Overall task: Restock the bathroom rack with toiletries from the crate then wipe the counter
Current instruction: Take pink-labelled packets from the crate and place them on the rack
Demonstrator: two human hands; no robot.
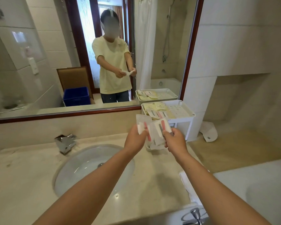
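My left hand (135, 138) grips a small bunch of white toiletry packets (143, 125) with pink stripes. Close beside it, my right hand (174, 140) pinches another white packet (160, 128) with a pink and a grey stripe. Both hands hover over the counter just in front of the white rack (187, 125). The rack's top tray (180, 111) holds cream sachets on its left and bare perforated floor on its right. The blue crate (76, 95) shows only as a reflection in the mirror, behind me.
The marble counter (32, 163) holds an oval sink (88, 166) with a chrome tap (65, 142). A folded white cloth (208, 131) lies right of the rack, and a white towel (191, 187) hangs over the counter's front right edge. A small white dish (150, 147) sits under my hands.
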